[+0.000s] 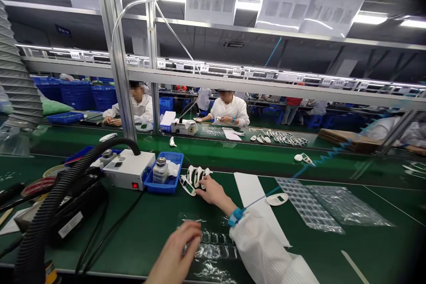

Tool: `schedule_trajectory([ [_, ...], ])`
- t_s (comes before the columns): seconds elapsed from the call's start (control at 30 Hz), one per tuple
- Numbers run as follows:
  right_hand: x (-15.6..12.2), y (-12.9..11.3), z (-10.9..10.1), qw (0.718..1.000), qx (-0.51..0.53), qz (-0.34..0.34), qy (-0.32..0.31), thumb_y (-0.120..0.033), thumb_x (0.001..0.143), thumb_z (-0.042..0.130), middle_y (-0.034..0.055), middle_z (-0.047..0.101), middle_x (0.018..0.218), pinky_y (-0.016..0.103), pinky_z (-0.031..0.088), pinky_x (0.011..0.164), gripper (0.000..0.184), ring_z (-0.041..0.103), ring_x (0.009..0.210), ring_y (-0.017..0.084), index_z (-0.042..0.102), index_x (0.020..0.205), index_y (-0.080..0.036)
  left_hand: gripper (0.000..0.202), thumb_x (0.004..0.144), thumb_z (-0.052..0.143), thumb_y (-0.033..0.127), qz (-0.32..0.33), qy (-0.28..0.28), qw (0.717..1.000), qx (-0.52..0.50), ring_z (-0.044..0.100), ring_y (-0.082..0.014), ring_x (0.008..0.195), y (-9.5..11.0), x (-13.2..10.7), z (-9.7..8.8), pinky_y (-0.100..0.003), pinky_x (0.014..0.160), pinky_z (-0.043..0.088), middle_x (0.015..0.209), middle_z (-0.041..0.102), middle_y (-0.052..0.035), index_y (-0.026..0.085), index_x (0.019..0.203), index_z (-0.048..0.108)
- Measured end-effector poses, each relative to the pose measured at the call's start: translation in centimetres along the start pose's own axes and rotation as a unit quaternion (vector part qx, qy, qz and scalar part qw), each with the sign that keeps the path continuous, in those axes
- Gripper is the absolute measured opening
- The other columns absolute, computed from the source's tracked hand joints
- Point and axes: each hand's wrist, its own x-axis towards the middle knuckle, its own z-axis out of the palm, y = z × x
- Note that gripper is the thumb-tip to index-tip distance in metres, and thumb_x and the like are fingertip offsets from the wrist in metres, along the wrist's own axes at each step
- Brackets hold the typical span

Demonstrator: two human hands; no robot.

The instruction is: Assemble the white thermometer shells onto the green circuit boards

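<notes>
My right hand (pixel 213 194), with a blue wrist strap (pixel 236 216), reaches to a row of small white curved plastic parts (pixel 190 174). Its thumb and fingers close around one of them, partly hidden by the hand. Just left of the fingers lies a white oval casing (pixel 187 185) with a green circuit board in it. My left hand (pixel 178 250) is nearer to me, fingers curled and thumb close to them; whatever is between them is too hidden to name. Beside it lies a clear plastic tray (pixel 218 250) with small pockets.
A blue tray (pixel 179 177) holds a bottle (pixel 160 171), next to a white box (pixel 128 168) with a red switch. A black hose (pixel 49 213) arches at left. Right are white paper (pixel 259 206), an oval cover (pixel 277 199) and a blister sheet (pixel 309 204). Co-workers sit across the green belt (pixel 213 157).
</notes>
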Motion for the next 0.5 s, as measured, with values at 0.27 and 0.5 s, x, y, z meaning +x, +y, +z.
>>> schedule_trajectory([
  [0.27, -4.6, 6.0, -4.3, 1.000, -0.004, 0.010, 0.020, -0.042, 0.085, 0.056, 0.0077, 0.062, 0.115, 0.034, 0.045, 0.078, 0.033, 0.062, 0.096, 0.026, 0.065, 0.112, -0.024, 0.045, 0.089, 0.042, 0.030, 0.009, -0.044, 0.957, 0.287, 0.053, -0.0415, 0.115, -3.6, 11.4, -0.2, -0.056, 0.091, 0.046, 0.132, 0.056, -0.0179, 0.011, 0.126, 0.058],
  [0.5, -6.8, 21.9, -9.3, 0.980, 0.043, 0.183, 0.068, -0.035, 0.091, 0.057, 0.0057, 0.065, 0.105, 0.040, 0.051, 0.082, 0.025, 0.062, 0.092, 0.020, 0.063, 0.105, -0.015, 0.051, 0.088, 0.035, 0.042, -0.012, -0.012, 0.975, 0.219, 0.049, -0.0275, 0.127, -6.4, 10.3, -0.4, -0.042, 0.107, 0.042, 0.143, 0.049, -0.0032, 0.022, 0.130, 0.055],
])
